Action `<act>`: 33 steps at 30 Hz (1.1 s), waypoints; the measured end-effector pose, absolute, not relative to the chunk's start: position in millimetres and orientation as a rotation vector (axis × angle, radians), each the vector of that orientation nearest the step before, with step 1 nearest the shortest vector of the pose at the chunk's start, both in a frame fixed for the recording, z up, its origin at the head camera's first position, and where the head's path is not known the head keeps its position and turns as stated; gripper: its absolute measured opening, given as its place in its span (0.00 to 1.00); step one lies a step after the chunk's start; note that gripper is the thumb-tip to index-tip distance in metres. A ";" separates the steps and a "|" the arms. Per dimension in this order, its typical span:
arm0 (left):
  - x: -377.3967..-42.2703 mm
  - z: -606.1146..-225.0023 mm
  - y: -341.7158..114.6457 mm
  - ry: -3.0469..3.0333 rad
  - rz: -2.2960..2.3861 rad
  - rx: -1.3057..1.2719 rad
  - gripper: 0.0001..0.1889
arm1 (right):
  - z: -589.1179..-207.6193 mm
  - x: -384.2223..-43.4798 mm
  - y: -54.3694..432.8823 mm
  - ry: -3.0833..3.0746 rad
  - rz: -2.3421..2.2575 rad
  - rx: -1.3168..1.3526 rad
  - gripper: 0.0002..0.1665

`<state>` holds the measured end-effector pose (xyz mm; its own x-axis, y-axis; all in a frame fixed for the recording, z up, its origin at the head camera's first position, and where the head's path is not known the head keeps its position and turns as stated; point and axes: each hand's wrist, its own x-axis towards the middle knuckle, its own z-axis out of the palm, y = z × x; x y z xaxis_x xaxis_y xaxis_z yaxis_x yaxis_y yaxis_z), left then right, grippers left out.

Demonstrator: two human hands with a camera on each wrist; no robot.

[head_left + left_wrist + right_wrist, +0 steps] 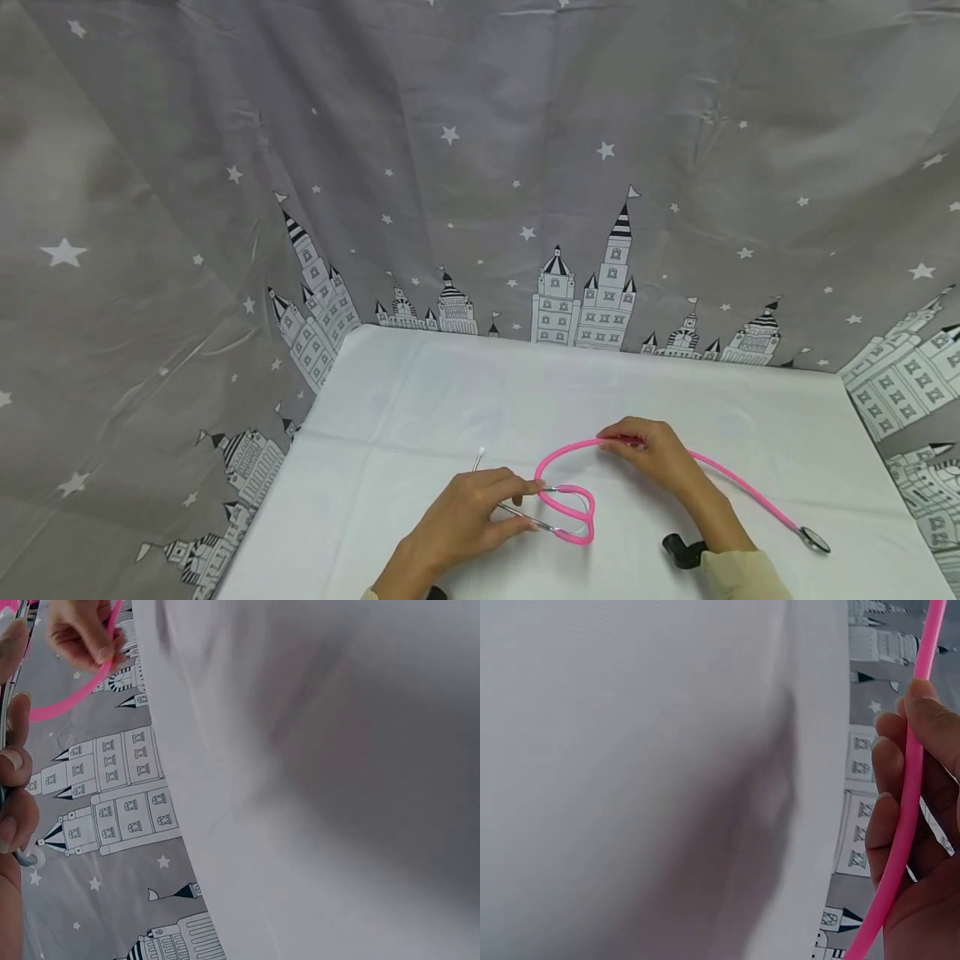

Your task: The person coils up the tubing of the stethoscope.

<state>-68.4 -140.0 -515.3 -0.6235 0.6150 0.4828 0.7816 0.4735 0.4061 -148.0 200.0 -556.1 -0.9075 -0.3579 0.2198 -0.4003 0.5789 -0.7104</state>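
Observation:
A stethoscope with pink tubing (738, 482) stretches across the white table in the head view. My left hand (471, 515) grips its metal ear tubes near where they enter the tubing; one white ear tip (482, 452) pokes out behind the fingers. To the right, my right hand (654, 457) pinches the tubing between thumb and fingers. From there the tube slopes down right to the metal chest piece (813, 540). Between the hands the tubing bends in an arc, with a small loop beside the left fingers. In the right wrist view the tube (909, 795) runs along the curled fingers.
A white cloth (360, 492) covers the table. Behind and to the left hangs a grey curtain (480, 167) printed with stars and castles. A black wrist-camera piece (682, 552) sits beside the right wrist.

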 end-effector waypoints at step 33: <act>-83.2 -516.2 -146.7 -2.438 -0.857 -1.040 0.26 | -577.0 -94.0 182.4 -2.734 1.159 0.791 0.09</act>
